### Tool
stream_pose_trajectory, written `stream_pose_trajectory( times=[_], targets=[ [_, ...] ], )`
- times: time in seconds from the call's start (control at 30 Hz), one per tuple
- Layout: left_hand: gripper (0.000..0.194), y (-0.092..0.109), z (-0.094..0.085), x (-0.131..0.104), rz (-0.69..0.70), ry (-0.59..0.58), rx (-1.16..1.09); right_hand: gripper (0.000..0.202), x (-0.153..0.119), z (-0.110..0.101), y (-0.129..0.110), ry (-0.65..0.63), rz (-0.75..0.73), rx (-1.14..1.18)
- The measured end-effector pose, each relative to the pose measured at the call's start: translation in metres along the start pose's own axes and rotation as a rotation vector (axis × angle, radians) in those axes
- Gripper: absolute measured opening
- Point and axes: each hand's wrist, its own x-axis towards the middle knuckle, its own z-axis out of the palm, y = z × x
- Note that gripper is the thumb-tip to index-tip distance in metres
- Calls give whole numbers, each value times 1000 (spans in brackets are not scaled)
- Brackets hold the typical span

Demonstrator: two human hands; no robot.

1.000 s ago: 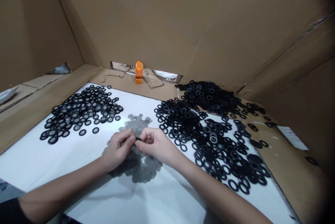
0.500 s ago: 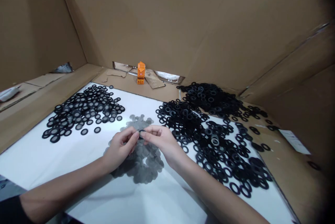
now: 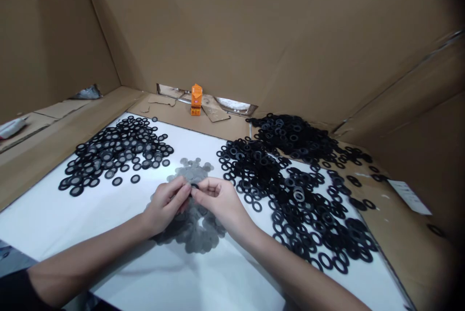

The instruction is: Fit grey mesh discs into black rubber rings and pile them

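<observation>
My left hand and my right hand meet at the middle of the white board, fingertips pinched together. Between them a black rubber ring shows in part; the fingers cover the rest, so I cannot tell whether a disc sits in it. Beneath the hands spreads a pile of thin grey mesh discs. To the left lies a heap of black rings with grey discs in their centres. On the right is a large heap of plain black rings.
Tall cardboard walls enclose the white board. An orange carton stands at the back, beside a torn cardboard flap. A white paper slip lies at the right. A white tube-like item rests at far left.
Both hands have shifted slightly left and down, still pinching at the black ring, which shows a little darker edge between the fingertips. The heaps look the same.
</observation>
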Motion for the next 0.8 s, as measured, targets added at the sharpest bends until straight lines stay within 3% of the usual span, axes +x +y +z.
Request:
stream_pose_trajectory(
  times=[0.2,0.37,0.47,0.63,0.8],
  targets=[
    [27,5,1,-12,217,155,164,19,-11,4,-5,-67,-21,18],
    [22,7,0,-15,360,204,268,20,-12,5,-4,-117,69,68],
    [22,10,-2,-11,419,165,290,20,-11,1,-5,-127,82,25],
    [27,13,-9,0,319,-25,221,9,-9,-10,-11,-95,-65,-318],
    [11,7,-15,4,319,-20,361,5,-9,-11,-11,-93,-88,-492]
  ],
)
